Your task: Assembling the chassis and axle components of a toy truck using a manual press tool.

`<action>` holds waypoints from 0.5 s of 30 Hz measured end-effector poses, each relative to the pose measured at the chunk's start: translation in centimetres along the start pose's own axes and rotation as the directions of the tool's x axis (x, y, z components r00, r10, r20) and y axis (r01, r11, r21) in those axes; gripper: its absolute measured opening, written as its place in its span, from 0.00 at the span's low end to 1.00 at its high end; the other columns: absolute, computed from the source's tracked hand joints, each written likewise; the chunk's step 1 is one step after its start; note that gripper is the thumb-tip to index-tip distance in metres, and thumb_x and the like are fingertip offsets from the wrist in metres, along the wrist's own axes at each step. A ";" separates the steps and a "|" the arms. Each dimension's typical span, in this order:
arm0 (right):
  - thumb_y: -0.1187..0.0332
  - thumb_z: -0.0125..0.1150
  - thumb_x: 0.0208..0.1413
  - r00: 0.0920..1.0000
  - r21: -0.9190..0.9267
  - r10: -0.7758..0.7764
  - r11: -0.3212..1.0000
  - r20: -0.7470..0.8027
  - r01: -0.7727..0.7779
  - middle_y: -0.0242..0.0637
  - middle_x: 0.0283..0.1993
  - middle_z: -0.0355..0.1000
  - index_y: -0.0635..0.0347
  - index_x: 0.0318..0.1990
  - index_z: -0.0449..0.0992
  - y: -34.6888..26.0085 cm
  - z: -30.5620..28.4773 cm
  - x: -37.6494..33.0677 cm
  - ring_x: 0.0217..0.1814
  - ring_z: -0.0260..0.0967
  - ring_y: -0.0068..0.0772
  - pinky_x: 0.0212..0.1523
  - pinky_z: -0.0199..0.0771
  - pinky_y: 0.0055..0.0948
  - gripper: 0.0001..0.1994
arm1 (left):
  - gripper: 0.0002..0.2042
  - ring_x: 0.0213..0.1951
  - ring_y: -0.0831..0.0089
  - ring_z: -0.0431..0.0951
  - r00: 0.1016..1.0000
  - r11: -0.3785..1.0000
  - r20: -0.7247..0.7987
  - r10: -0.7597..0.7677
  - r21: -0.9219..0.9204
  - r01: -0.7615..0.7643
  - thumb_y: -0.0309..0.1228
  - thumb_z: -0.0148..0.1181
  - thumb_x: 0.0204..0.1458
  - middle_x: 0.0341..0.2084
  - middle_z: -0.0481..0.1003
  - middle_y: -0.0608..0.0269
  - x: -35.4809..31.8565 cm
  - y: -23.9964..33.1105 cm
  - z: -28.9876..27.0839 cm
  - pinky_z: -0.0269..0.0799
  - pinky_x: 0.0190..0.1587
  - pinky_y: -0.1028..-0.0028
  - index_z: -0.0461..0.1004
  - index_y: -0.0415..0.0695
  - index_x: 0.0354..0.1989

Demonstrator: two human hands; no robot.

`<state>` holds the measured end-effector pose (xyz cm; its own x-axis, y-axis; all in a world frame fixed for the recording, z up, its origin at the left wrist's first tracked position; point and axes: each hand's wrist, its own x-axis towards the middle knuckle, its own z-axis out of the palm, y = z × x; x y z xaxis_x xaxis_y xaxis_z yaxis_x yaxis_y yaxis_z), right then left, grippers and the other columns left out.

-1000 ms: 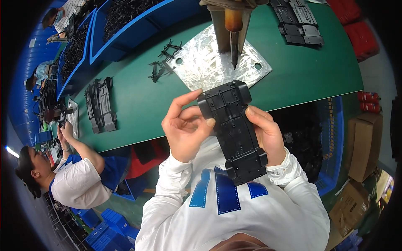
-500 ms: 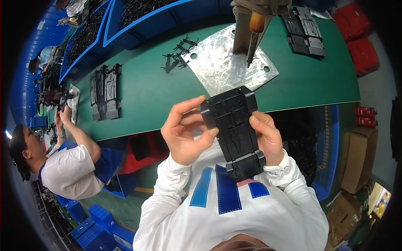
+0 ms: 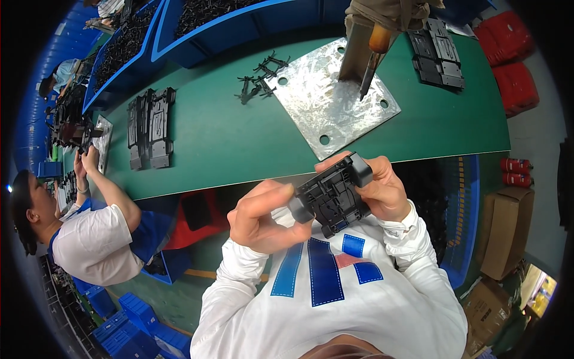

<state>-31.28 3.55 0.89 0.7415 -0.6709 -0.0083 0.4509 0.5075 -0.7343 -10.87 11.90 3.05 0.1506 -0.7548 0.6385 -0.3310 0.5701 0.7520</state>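
Note:
A black plastic toy car chassis (image 3: 332, 200) is held in front of my chest, tipped so that it looks foreshortened. My left hand (image 3: 263, 216) pinches its left rounded corner between thumb and forefinger. On the other side, my right hand (image 3: 384, 188) grips the right edge, thumb on the near face and fingers behind. Beyond my hands a scratched metal plate (image 3: 332, 102) with corner holes lies on the green table (image 3: 221, 143). Over that plate a soldering iron (image 3: 373, 57) with an orange-brown handle points tip down, fixed to an upright bracket.
Small black branched plastic parts (image 3: 261, 78) lie left of the plate. Similar chassis pieces lie in pairs at left (image 3: 150, 128) and far right (image 3: 436, 54). Blue bins (image 3: 224, 33) of black parts line the back. A co-worker (image 3: 98, 239) works at the left.
The chassis has tilted from facing me nearly flat to a steep angle, and sits slightly lower. My right hand has moved up along its edge. The view has shifted slightly.

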 end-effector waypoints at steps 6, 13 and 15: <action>0.72 0.57 0.58 0.984 -0.256 -0.172 0.950 0.038 0.176 0.50 0.59 0.69 0.65 0.47 0.80 -0.3 0.5 0.2 0.58 0.68 0.40 0.59 0.66 0.34 0.12 | 0.29 0.32 0.67 0.80 0.999 0.997 -0.023 -0.047 -0.070 0.046 0.11 0.68 0.32 0.34 0.79 0.49 -0.2 -1.1 0.2 0.76 0.36 0.72 0.65 0.37 0.48; 0.85 0.58 0.46 0.942 -0.598 -0.294 0.730 0.162 0.330 0.50 0.54 0.72 0.65 0.43 0.82 -2.5 2.3 0.0 0.46 0.76 0.38 0.49 0.76 0.32 0.16 | 0.34 0.33 0.61 0.80 0.996 0.973 0.074 0.049 -0.230 -0.030 0.08 0.64 0.32 0.35 0.79 0.46 -0.5 -2.6 -0.3 0.76 0.34 0.68 0.60 0.44 0.51; 0.85 0.59 0.46 0.940 -0.624 -0.286 0.704 0.189 0.339 0.50 0.54 0.72 0.65 0.43 0.82 -3.2 2.6 -0.1 0.46 0.76 0.38 0.49 0.77 0.31 0.16 | 0.34 0.33 0.61 0.81 0.995 0.974 0.086 0.059 -0.222 -0.039 0.08 0.65 0.33 0.36 0.79 0.45 -0.8 -3.0 -0.2 0.76 0.34 0.68 0.59 0.45 0.51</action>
<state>-31.56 3.41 4.99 0.6618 -0.6731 0.3301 0.2594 -0.2075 -0.9432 -9.78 10.86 0.29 0.0499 -0.7449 0.6653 -0.1214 0.6567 0.7443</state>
